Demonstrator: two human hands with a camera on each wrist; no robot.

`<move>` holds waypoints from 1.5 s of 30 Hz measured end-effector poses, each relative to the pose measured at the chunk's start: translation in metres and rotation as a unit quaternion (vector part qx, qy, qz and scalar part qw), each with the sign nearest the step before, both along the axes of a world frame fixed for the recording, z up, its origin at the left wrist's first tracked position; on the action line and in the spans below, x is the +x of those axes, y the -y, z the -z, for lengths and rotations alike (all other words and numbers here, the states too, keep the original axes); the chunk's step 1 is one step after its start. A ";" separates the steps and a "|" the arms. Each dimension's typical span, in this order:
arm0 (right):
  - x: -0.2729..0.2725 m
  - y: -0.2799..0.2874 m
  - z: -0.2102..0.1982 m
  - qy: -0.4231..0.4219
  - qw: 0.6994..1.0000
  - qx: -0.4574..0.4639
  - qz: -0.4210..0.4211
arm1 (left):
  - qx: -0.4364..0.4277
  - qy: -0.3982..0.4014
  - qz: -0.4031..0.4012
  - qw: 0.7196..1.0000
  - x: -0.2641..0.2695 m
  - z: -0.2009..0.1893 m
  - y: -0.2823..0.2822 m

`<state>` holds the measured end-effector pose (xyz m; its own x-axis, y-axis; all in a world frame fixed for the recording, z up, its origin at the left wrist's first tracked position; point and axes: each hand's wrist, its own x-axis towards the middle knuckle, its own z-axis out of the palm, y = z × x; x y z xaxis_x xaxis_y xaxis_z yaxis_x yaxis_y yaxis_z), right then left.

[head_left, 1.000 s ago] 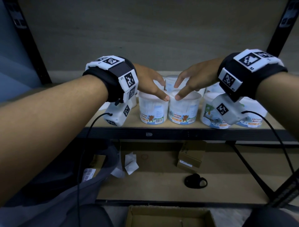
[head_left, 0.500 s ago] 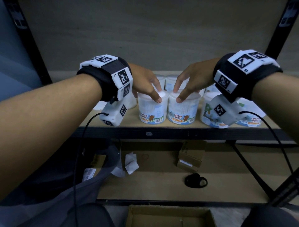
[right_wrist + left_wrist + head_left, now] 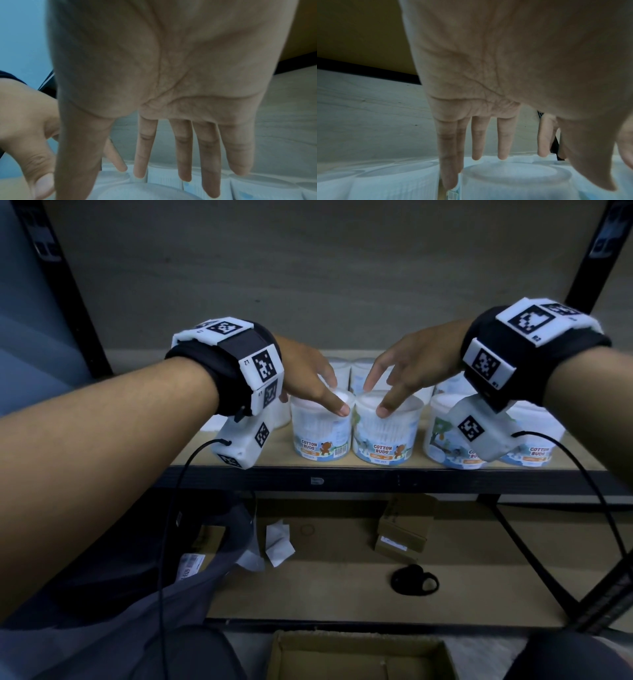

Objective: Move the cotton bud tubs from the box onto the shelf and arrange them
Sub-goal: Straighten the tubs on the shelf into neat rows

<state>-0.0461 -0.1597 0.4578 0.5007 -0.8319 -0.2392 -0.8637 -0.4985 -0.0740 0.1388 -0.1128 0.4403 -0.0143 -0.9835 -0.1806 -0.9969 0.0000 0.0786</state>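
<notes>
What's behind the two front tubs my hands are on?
Behind the two front tubs, more white-lidded tubs stand toward the back of the shelf. The left hand and right hand cover most of that row, so its count is unclear.

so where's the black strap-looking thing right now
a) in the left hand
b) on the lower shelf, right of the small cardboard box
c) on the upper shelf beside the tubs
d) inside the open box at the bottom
b: the head view shows the black strap lying on the lower shelf, in front and a little to the right of the small cardboard box, with neither hand near it.
</notes>
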 end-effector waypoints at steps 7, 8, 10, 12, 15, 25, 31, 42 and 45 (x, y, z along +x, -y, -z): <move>0.000 -0.003 0.003 -0.005 1.000 -0.027 -0.011 | 0.002 -0.016 0.021 1.000 0.001 -0.001 -0.002; 0.000 -0.003 0.003 -0.005 1.000 -0.027 -0.012 | 0.001 -0.012 0.018 1.000 0.001 -0.001 -0.002; -0.001 -0.003 0.003 -0.006 1.000 -0.022 -0.013 | -0.002 -0.004 0.011 1.000 0.002 0.000 0.000; -0.002 -0.002 0.002 -0.005 1.000 -0.020 -0.015 | -0.004 0.001 0.005 1.000 0.001 0.000 0.000; -0.003 -0.001 0.003 -0.005 1.000 -0.022 -0.015 | -0.011 0.022 0.007 1.000 -0.004 0.000 -0.001; -0.002 0.002 0.004 0.005 1.000 -0.020 -0.018 | -0.038 0.028 0.013 0.999 -0.003 0.002 0.000; -0.004 0.005 0.006 0.011 1.000 -0.015 -0.016 | -0.057 0.052 0.027 0.997 -0.006 0.002 0.000; -0.030 0.000 -0.006 0.023 0.997 -0.073 -0.016 | -0.109 0.108 0.055 0.987 -0.021 0.000 0.002; -0.057 -0.001 -0.012 0.023 0.997 -0.073 0.011 | -0.124 0.089 0.093 0.984 -0.045 -0.008 0.005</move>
